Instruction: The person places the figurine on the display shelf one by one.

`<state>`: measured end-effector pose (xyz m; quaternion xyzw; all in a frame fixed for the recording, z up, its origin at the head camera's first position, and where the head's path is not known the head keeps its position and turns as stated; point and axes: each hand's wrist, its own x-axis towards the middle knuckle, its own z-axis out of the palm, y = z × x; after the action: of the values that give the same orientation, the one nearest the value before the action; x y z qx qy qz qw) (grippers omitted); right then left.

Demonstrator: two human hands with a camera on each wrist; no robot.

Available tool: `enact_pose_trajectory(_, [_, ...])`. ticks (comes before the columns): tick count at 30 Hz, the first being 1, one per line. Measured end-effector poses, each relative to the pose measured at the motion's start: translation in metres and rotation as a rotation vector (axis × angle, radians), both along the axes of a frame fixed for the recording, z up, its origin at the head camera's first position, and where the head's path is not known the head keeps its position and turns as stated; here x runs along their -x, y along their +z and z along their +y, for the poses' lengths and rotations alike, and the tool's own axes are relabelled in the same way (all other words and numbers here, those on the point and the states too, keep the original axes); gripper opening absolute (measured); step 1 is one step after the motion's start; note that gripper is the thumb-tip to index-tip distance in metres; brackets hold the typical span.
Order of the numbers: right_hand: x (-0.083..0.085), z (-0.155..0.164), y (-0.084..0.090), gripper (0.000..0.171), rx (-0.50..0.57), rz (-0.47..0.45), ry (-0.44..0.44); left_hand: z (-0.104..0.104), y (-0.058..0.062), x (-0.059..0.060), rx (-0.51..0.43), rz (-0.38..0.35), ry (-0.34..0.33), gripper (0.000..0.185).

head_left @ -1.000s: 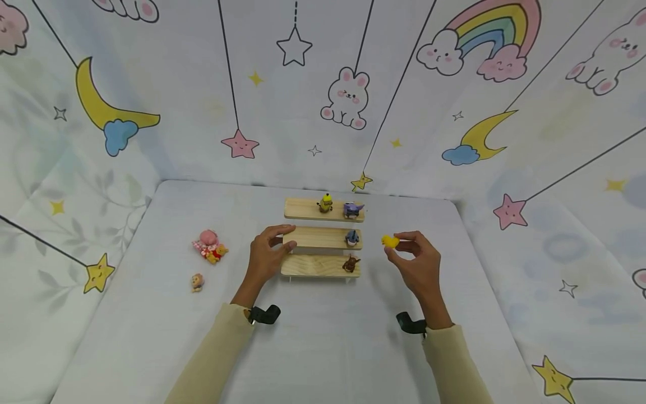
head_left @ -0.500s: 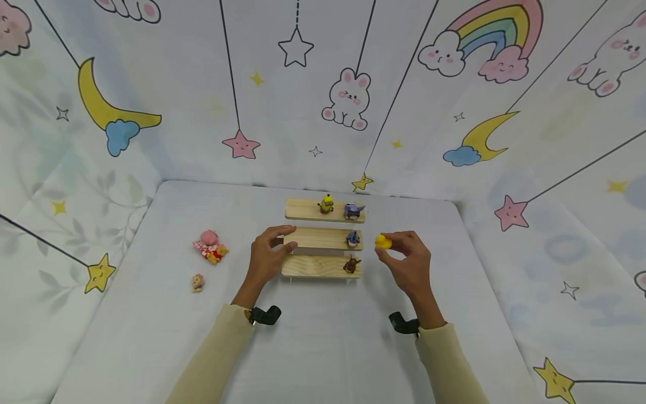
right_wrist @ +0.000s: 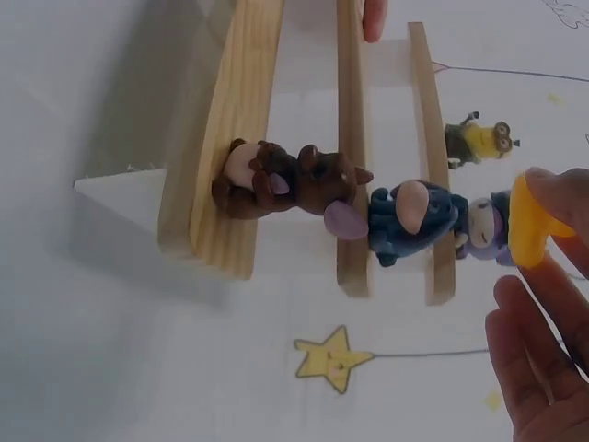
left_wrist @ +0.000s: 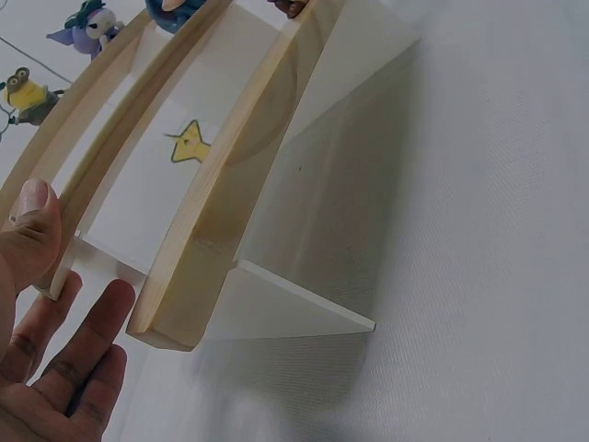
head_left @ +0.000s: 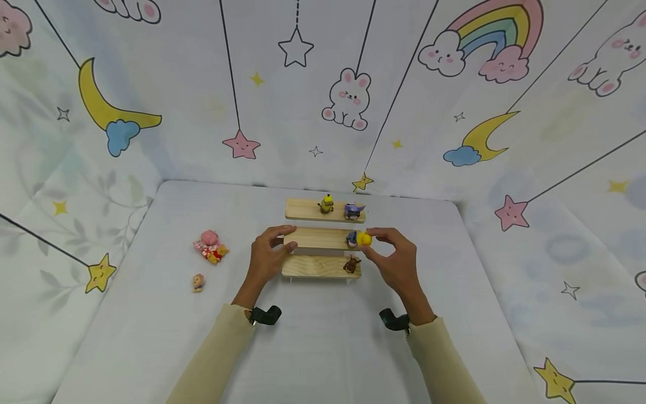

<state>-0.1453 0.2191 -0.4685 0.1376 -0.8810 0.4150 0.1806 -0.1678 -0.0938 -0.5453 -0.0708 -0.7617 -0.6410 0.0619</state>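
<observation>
My right hand (head_left: 396,264) pinches a small yellow toy duck (head_left: 364,239) between thumb and fingertips at the right end of the middle shelf. In the head view the duck overlaps the blue donkey figure (right_wrist: 411,221) standing there. With thumb on one side and fingers on the other, my left hand (head_left: 264,255) grips the left end of the middle board (head_left: 313,238) of the three-step wooden rack. A brown big-eared figure (right_wrist: 285,184) sits at the right end of the front board (head_left: 313,266). On the back board (head_left: 300,209) stand a minion figure (head_left: 327,204) and a purple-hooded figure (head_left: 354,211).
Left of the rack on the white-covered table (head_left: 323,348) lie a pink-capped figure (head_left: 208,240), a red-and-yellow bear figure (head_left: 217,255) and a small tan figure (head_left: 198,283). White side supports (left_wrist: 285,308) hold up the boards. A printed cloth backdrop (head_left: 282,106) rises behind.
My right hand has carried the duck leftward from beside the rack to the middle shelf's right end. My left hand has kept its grip on the board.
</observation>
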Motion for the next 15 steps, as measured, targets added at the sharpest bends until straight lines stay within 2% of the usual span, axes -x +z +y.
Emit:
enact_pose_trajectory(6, [0.003, -0.016, 0.007, 0.039, -0.047, -0.012, 0.038, 0.000, 0.001, -0.001, -0.007, 0.011, -0.005, 0.042])
enact_pose_trajectory(15, [0.011, -0.036, 0.003, 0.045, -0.131, 0.019, 0.107, 0.001, 0.001, -0.001, -0.004, 0.032, 0.004, 0.043])
